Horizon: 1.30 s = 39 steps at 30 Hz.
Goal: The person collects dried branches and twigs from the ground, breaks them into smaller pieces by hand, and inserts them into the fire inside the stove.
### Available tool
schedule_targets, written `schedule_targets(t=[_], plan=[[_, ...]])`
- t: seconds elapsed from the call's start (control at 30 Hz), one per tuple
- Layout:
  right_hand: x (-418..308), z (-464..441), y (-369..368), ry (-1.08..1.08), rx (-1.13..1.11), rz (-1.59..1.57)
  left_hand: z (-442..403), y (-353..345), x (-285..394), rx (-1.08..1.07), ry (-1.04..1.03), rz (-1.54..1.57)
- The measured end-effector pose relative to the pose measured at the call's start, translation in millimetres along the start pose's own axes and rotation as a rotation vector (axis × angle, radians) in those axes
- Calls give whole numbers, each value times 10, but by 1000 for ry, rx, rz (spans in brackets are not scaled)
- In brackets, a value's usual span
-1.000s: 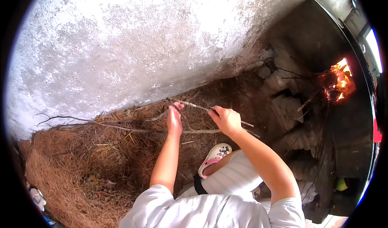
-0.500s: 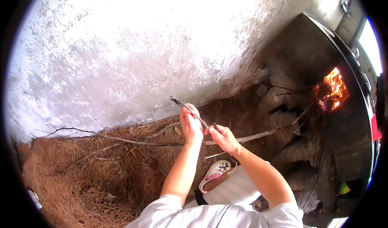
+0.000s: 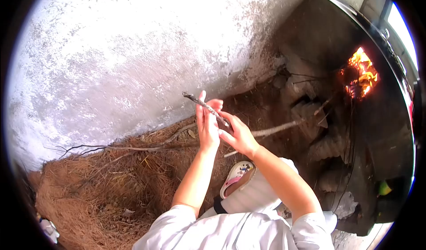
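A short dark stick (image 3: 207, 108), charred-looking at its far tip, slants between my two hands in front of the white wall. My left hand (image 3: 207, 132) holds it loosely, fingers raised and partly spread, with the stick crossing the front of the hand. At the stick's near end, my right hand (image 3: 240, 138) has its fingers and thumb around it, close against the left palm. Behind and below both hands runs a long thin branch (image 3: 279, 128), stretching from the dry needles toward the fire.
Flames (image 3: 364, 72) burn at the right, within a dark sooty stove (image 3: 306, 23). Brown dry needles (image 3: 88, 192) cover the floor at lower left. A white wall (image 3: 133, 50) rises ahead. My foot in a white clog (image 3: 235, 174) is below the hands.
My left fingers have loosened and lifted, and my right fingers have stretched along the stick. The stick has shifted slightly up and left. The view has turned slightly.
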State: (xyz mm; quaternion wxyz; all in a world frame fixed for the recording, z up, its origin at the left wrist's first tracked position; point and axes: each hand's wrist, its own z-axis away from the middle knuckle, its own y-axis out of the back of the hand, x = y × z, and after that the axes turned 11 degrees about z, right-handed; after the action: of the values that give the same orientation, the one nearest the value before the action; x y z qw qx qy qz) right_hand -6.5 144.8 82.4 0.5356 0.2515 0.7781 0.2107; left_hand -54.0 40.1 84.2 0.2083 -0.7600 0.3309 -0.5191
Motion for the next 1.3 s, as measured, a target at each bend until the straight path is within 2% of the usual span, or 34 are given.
schedule_targets(t=[0.03,0.07,0.1,0.17,0.3,0.37,0.43,0.47,0.5,0.57,0.6,0.67,0.7,0.77,0.8,0.97,1.1,1.17,1.3], plan=[[-23,10,38,-47,-47,11,13,-19,28,-57,-3,10],[62,-5,-16,-26,46,-25,19,-33,37,-87,5,-23],[4,-13,42,-304,-60,-284,48,-41,55,-116,12,-55],[233,-16,-2,-313,18,-280,98,-63,163,-234,146,-77],[163,-9,172,-467,-68,-197,172,81,228,-365,240,-247],[154,11,173,-480,-25,-237,276,239,263,-340,354,-503],[154,2,207,-489,21,-274,322,391,393,-562,387,-1162],[146,-2,228,-474,29,-247,326,386,462,-665,522,-1348],[138,-4,237,-459,37,-220,366,375,492,-820,541,-1570],[120,-1,220,-459,29,-205,398,419,463,-856,556,-1610],[110,-5,214,-422,64,-207,415,449,454,-858,558,-1614],[121,-33,230,-411,143,-312,438,487,441,-666,419,-1636],[168,-54,246,-406,194,-339,433,469,481,-670,417,-1636],[254,-78,273,-559,130,-571,434,443,629,-653,336,-1732],[198,-87,276,-554,150,-668,461,474,676,-652,188,-1724],[78,-178,304,-575,106,-831,508,566,933,-572,87,-1676],[77,-238,272,-664,158,-872,602,584,1028,-480,56,-1683],[86,-252,238,-694,167,-890,628,632,1044,-432,-22,-1675],[133,-259,250,-765,222,-998,646,594,1032,-398,-16,-1675]])
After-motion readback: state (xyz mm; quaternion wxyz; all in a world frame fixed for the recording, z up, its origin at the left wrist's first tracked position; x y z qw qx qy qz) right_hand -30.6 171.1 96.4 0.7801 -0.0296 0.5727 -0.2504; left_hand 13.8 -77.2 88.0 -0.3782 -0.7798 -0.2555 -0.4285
